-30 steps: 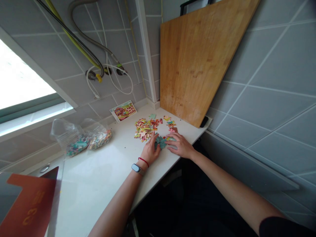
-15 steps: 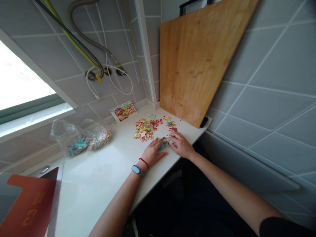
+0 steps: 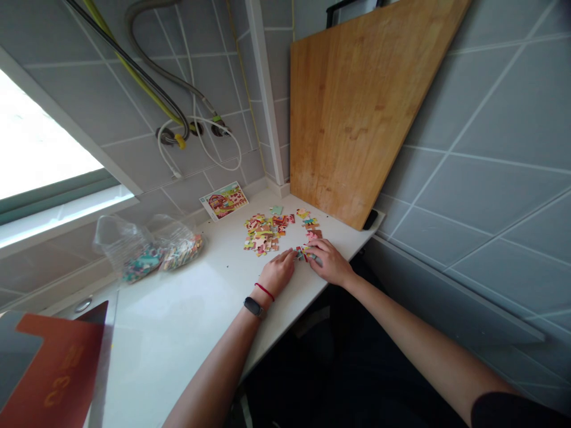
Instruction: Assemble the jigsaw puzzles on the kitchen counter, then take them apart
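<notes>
Several jigsaw puzzle pieces (image 3: 303, 254), teal, red and white, lie between my hands near the counter's front edge. My left hand (image 3: 277, 274) is closed, its fingers pinched on a puzzle piece at the left end of them; the hand mostly covers that piece. From the right, my right hand (image 3: 331, 263) grips these pieces with curled fingers. Just beyond its fingertips is a pink puzzle piece (image 3: 313, 235), and behind that a short joined strip of pieces (image 3: 307, 219). A heap of loose puzzle pieces (image 3: 262, 235) sits to the left, with a pale green piece (image 3: 276, 210) behind.
A picture card (image 3: 223, 201) of a farm scene leans by the wall. Two clear plastic bags (image 3: 138, 255) of puzzle pieces stand left on the white counter (image 3: 178, 333). A large wooden board (image 3: 357, 119) leans in the corner. An orange-red item (image 3: 57, 368) is at lower left.
My left hand has drawn its fingers together from a flatter, spread pose, with its thumb tucked in. The right hand stays nearly in place. The heap is unchanged.
</notes>
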Motion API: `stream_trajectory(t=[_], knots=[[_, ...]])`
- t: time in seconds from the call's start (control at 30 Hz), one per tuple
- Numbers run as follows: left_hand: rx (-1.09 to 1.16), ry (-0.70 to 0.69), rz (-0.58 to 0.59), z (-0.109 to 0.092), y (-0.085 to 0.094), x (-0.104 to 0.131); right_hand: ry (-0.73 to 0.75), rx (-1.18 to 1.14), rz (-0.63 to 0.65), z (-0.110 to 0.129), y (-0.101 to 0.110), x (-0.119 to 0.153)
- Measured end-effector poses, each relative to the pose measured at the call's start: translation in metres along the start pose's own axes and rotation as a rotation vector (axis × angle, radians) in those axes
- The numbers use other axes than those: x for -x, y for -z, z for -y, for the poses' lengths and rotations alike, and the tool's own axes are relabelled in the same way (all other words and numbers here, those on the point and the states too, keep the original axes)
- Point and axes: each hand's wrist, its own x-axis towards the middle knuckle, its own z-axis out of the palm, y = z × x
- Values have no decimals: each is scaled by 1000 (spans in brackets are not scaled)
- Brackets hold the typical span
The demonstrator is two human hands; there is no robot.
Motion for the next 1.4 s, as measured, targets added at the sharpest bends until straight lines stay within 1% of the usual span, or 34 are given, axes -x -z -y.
stream_trajectory(t=[0.1,0.23,0.3,0.37,0.43,0.47,0.5,0.57,0.67,0.77,0.83,0.93,1.1,1.17,1.27,1.4], knots=[[86,80,-85,5,7,0,3,-2,1,0,0,0],[217,224,-252,17,19,-2,-3,-19,-7,-1,0,1],[349,299,-301,22,24,-4,2,-24,-8,-2,-1,1],[596,408,-316,23,28,-6,10,-21,-8,-2,-1,2],[830,514,-299,22,31,-6,14,-15,-8,-3,-2,2],[892,547,-279,21,32,-6,13,-13,-7,-3,-2,1],[904,560,-256,19,33,-6,10,-13,-7,-3,-2,1],[885,562,-219,16,34,-6,8,-19,-5,-2,-1,1],[862,554,-197,13,34,-7,23,-36,-30,0,3,0],[840,541,-185,11,33,-8,41,-79,-82,9,5,-1],[824,532,-178,10,33,-8,31,-135,-90,17,4,-1],[794,519,-169,7,32,-7,12,-197,-47,30,-1,-1],[717,498,-174,1,33,-3,4,-130,29,36,-7,1],[627,477,-214,4,38,0,-4,-119,28,35,-7,2],[366,449,-273,16,54,5,-19,-99,18,34,-10,3],[-89,489,-208,38,79,12,-29,-85,-23,33,-15,4]])
